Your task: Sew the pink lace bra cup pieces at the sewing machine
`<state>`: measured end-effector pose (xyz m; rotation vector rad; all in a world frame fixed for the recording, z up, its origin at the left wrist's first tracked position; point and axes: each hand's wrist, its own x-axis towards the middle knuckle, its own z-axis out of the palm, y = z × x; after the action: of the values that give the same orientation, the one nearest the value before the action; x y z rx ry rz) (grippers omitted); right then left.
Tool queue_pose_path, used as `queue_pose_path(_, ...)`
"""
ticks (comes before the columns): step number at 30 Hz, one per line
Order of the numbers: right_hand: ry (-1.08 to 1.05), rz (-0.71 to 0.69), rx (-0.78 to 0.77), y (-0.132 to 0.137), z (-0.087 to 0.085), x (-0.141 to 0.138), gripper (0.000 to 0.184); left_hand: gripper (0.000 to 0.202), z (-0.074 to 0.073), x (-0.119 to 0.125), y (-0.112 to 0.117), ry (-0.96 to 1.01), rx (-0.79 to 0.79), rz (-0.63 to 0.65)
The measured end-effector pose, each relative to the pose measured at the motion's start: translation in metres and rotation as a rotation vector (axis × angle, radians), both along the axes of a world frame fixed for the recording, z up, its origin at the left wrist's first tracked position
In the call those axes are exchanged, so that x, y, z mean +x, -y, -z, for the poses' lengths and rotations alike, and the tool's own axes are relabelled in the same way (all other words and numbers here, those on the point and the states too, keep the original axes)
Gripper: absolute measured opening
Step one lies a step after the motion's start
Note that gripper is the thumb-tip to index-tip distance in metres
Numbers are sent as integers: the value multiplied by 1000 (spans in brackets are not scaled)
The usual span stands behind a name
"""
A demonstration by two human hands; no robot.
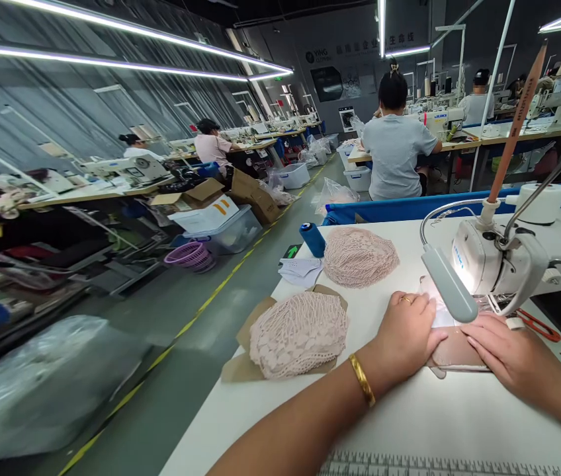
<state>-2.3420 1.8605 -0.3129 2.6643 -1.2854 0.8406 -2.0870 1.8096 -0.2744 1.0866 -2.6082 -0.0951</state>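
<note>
My left hand [406,334], with a ring and a gold bangle, bears on the left side of a dusty-pink fabric piece [456,349]. Its fingers are bent and its thumb rests on the cloth. My right hand [513,354] grips the piece's right side, fingers close together. Between them, thin pale material [442,318] runs under the white sewing machine [476,258]. A grey lamp-like attachment [452,284] hides the needle area. Orange-handled snips [538,325] lie beyond my right hand.
Left of my hands sit two bundles of pale pink lace, one nearer [300,334] and one farther [360,256]. A blue thread spool [312,239] stands behind them. A ruler strip [439,464] lines the front edge. Co-workers sit at other machines; one [394,145] is directly ahead.
</note>
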Motion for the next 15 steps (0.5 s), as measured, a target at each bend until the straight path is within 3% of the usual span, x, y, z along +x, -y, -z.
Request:
queue_pose_path(1, 28, -51, 21, -1, -1, 2, 30, 24, -3, 1, -2, 23, -1, -6)
queue_pose_path(3, 95, -137, 50, -3, -4, 9, 31, 33, -12, 4, -5, 14, -2, -12)
queue_pose_path(6, 101, -180, 60, -6, -10, 22, 35, 34, -21, 9, -2, -72, -17, -20)
queue_pose_path(11, 96, -355, 117, -14, -14, 42, 36, 9, -17, 8, 2, 52, 79, 109)
queue_pose_path(15, 131, -347, 104, -16, -10, 41, 30, 8, -15, 6, -8, 113, 95, 4)
